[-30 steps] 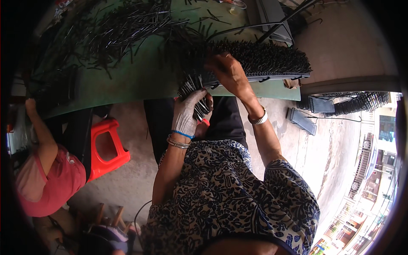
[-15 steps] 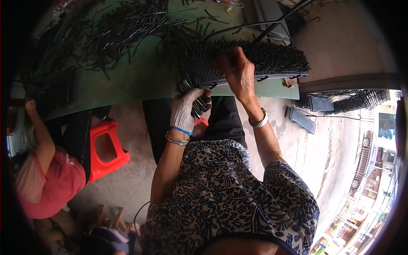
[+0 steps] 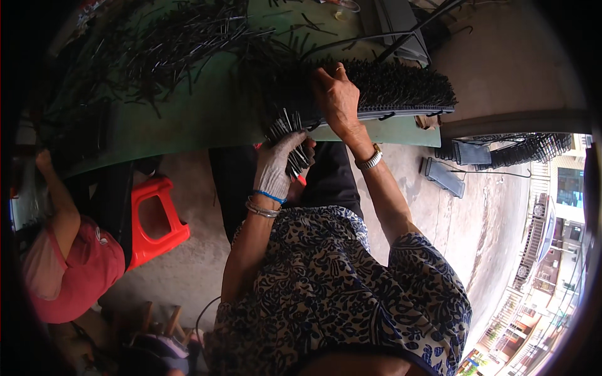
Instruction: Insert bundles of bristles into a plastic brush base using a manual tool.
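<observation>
My left hand (image 3: pixel 273 161), in a pale knitted glove, is wrapped round a bundle of thin black strips (image 3: pixel 285 125) that fan out above and below the fist, close to the table's front edge. My bare right hand (image 3: pixel 339 103) has its fingers bent and pressed together over a long dark panel (image 3: pixel 411 112). Whatever the fingertips pinch is hidden. Short black bristles (image 3: pixel 404 84) stand densely on the panel to the right of this hand. The panel's left part, beside the hand, lies in shadow and shows no tall bristles.
Loose black strips (image 3: pixel 188 47) are heaped on the green table (image 3: pixel 213 109) at the far left. Dark rods (image 3: pixel 357 41) slant behind the panel. A red stool (image 3: pixel 141 241) and another person's arm (image 3: pixel 61 191) are at left. Grey panels (image 3: pixel 444 177) lie on the floor at right.
My right hand has shifted slightly left and away from me over the panel. The left hand has turned a little, and its strips now spread more upright.
</observation>
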Demonstrator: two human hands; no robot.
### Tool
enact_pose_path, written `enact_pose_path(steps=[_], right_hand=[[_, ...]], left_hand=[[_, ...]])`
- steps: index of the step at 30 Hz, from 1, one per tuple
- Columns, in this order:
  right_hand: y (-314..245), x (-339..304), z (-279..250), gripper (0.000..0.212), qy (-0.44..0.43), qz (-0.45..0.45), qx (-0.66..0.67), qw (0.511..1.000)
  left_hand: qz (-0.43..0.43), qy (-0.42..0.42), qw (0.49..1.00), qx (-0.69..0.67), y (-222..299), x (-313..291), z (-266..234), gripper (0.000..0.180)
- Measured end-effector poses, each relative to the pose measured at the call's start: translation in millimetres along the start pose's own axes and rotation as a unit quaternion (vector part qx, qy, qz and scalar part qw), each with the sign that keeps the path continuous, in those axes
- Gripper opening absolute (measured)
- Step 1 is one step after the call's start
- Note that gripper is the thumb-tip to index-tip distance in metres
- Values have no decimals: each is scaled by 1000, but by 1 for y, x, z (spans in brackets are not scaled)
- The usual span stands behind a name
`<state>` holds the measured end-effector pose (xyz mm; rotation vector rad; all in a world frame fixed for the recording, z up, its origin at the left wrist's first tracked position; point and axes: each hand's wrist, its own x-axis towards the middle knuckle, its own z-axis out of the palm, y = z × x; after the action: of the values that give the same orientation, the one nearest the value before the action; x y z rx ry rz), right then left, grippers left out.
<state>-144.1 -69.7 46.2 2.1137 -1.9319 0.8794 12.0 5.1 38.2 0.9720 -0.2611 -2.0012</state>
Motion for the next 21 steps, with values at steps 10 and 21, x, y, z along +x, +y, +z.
enact_pose_path(steps=[10, 21], right_hand=[[-8, -11, -51, 17, -248, 40, 354, 901], [3, 2, -31, 8, 153, 20, 180, 972]], left_hand=[[44, 0, 994, 103, -1, -7, 2, 14], [5, 36, 999, 24, -8, 1, -8, 11]])
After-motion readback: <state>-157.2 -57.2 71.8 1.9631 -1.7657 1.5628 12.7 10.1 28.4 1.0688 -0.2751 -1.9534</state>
